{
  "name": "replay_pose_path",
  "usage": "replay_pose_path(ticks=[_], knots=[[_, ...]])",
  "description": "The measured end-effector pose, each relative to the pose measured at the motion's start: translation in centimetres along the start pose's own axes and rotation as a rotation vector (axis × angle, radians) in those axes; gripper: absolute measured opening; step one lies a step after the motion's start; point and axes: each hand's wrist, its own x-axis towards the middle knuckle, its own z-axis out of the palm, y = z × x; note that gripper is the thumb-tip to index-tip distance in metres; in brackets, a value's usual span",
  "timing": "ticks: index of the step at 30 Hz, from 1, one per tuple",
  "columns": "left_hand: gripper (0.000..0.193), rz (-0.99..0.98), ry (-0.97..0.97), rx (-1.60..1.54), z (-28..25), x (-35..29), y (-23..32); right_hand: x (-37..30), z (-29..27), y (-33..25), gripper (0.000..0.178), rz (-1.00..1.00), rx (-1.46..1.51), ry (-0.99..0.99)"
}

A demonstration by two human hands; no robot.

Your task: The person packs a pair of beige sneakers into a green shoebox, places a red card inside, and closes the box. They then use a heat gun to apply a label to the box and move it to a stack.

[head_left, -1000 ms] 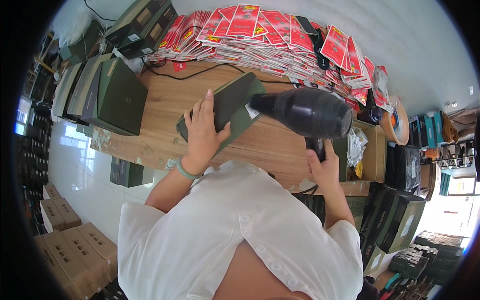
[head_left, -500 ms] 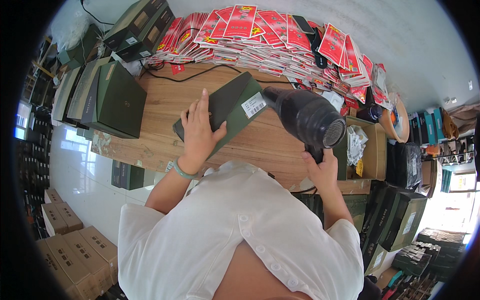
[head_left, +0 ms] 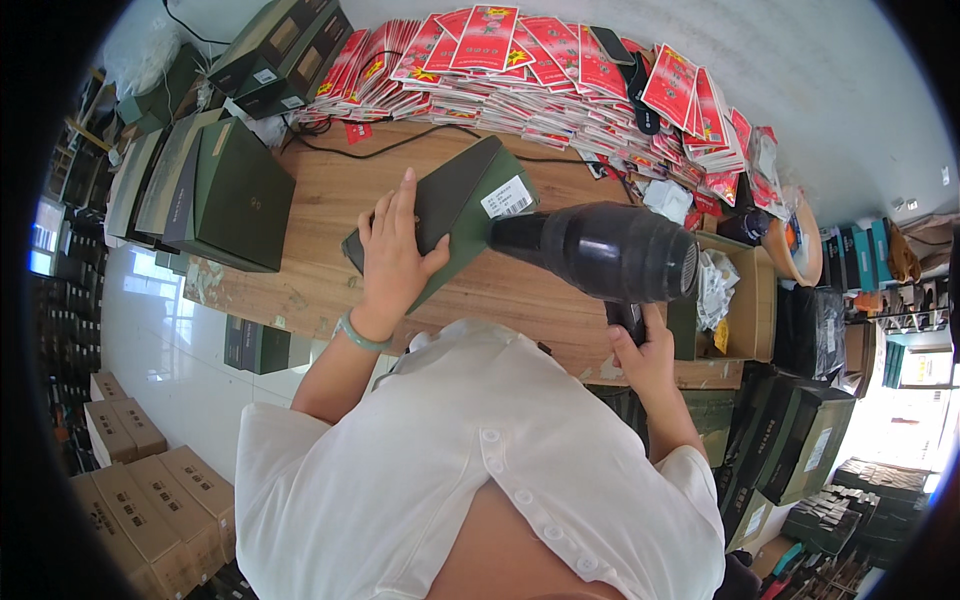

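A dark green shoe box [head_left: 455, 190] with a white barcode label [head_left: 508, 198] sits at a slant on the wooden table [head_left: 330, 180]. My left hand [head_left: 398, 255] lies on its lid, fingers stretched out and thumb apart, a green bangle [head_left: 362, 336] on the wrist. In my right hand [head_left: 645, 350] is a black hair dryer [head_left: 615, 250], gripped by its handle. Its nozzle points left at the box's labelled side, just below the label, touching or very close to it.
Stacked red-and-white printed packets [head_left: 530, 100] line the wall side, with a phone [head_left: 610, 45] on top. Green boxes [head_left: 240, 200] stand at the left. An open carton [head_left: 750, 300] with plastic packets is at the right. A black cable [head_left: 390, 150] crosses the table.
The hair dryer has swung, its nozzle moving left and down from the box's upper corner to below the label. My left hand and the box have barely shifted.
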Motion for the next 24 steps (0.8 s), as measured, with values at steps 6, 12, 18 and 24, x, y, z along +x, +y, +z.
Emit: replay_pose_path(ticks=[6,12,18,24], knots=[[0.095,-0.002,-0.012,0.009,-0.2,0.1,0.1,-0.1,-0.1,0.8,0.057,0.068,-0.017,0.017],[0.093,0.001,-0.016,0.020,-0.3,0.0,0.2,0.8,0.0,1.9,0.056,-0.211,-0.091,0.068],[0.087,0.000,0.013,-0.026,-0.4,0.1,0.4,0.8,0.0,2.2,0.055,-0.115,-0.051,0.065],[0.084,-0.010,0.020,-0.055,-0.4,0.2,0.1,1.1,0.0,2.2,0.056,-0.202,-0.108,0.072]])
